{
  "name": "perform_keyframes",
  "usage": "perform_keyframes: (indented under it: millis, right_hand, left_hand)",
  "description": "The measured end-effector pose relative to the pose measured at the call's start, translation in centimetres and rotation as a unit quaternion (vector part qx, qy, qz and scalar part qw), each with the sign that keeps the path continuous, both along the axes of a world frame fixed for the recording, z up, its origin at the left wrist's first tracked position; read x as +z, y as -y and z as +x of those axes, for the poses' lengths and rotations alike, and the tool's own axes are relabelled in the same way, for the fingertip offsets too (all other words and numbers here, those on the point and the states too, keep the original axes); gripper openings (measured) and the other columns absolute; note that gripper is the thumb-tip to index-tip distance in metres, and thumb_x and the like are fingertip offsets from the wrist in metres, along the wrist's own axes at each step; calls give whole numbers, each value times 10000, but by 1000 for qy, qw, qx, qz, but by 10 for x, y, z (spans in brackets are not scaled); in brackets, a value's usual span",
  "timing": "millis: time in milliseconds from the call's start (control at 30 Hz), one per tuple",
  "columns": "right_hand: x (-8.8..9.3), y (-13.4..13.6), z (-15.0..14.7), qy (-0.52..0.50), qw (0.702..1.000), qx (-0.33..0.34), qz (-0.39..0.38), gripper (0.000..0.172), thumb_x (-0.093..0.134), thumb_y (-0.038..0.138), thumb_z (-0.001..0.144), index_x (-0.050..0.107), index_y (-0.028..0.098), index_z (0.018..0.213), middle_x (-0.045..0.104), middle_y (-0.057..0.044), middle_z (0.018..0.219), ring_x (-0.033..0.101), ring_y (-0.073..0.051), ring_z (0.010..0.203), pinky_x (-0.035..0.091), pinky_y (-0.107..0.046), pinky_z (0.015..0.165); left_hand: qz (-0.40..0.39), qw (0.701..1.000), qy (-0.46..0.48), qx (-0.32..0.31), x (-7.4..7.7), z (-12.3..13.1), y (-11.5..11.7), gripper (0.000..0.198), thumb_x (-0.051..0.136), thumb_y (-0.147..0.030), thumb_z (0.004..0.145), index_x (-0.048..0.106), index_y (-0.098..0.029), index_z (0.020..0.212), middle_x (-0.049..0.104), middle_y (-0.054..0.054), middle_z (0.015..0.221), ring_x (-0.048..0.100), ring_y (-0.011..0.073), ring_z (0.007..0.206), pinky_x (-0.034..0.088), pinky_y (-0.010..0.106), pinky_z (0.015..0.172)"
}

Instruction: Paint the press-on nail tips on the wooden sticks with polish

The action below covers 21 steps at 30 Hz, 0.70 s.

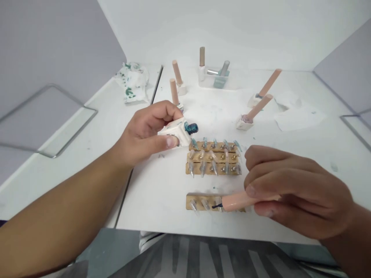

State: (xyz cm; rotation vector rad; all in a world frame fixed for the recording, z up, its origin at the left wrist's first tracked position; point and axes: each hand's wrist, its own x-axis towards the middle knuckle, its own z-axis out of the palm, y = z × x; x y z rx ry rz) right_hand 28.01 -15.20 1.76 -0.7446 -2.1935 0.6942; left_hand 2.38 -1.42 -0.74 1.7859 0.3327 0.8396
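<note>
My left hand (pixel 156 133) grips a white nail polish bottle (pixel 178 131), tilted so that its uncapped neck, coated in dark teal polish, points right. In my right hand (pixel 298 189) is the peach-coloured nail polish brush (pixel 239 200), held by its cap. Its dark bristle tip lies over a cardboard strip (pixel 199 196) bearing clear nail tips (pixel 206 204), near the strip's middle. Whether the bristles touch a tip I cannot tell. Part of that strip is hidden behind the cap and my fingers. Further back, three strips (pixel 213 168) carry several nail tips, the farthest row teal.
Capped bottles with peach caps stand behind my left hand (pixel 177 73) and lean at the right (pixel 261 106). A clear plastic tray (pixel 208 83) at the back holds more bottles. Stained tissue (pixel 135 83) lies back left, white paper (pixel 298 116) at right. Wire frames (pixel 53 156) flank the table.
</note>
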Motion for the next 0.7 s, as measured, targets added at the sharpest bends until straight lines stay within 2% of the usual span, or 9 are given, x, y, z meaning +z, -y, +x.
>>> perform_keyframes:
  millis: [200, 300, 400, 567, 700]
  right_hand:
    - [0, 8, -11, 56, 996, 2, 63, 232, 672, 171, 866, 624, 188, 1093, 688, -19, 721, 512, -169, 648, 467, -362, 661]
    - [0, 9, -16, 68, 994, -1, 87, 143, 660, 160, 875, 622, 179, 1011, 677, -15, 691, 502, -157, 631, 455, -359, 650]
    - [-1, 11, -20, 80, 989, -17, 124, 74, 645, 149, 878, 615, 190, 932, 659, 0, 649, 520, -152, 610, 452, -360, 630]
    - [-3, 11, -21, 88, 984, -20, 150, 86, 658, 165, 865, 624, 215, 927, 647, 17, 618, 519, -163, 601, 456, -365, 607]
    - [-3, 9, -17, 98, 983, -3, 154, 123, 634, 196, 884, 637, 190, 1007, 700, -9, 694, 533, -168, 641, 483, -371, 635]
  left_hand:
    - [-55, 997, 44, 11, -6, 5, 0, 309, 774, -420, 781, 674, -159, 911, 586, 0, 744, 471, 101, 588, 381, 259, 539]
    - [-77, 994, 70, 23, -8, 6, -2, 304, 783, -397, 774, 680, -144, 906, 598, 7, 736, 484, 108, 594, 402, 262, 552]
    - [-76, 993, 89, 31, -9, 6, -4, 291, 776, -399, 767, 681, -152, 891, 601, 4, 715, 475, 105, 566, 403, 263, 550]
    - [-73, 992, 81, 55, -8, 6, -5, 307, 773, -425, 753, 680, -159, 874, 604, 5, 707, 503, 116, 573, 407, 261, 549]
    - [-79, 992, 82, 49, -10, 6, -6, 321, 782, -433, 744, 687, -162, 887, 620, 8, 732, 507, 113, 583, 411, 256, 559]
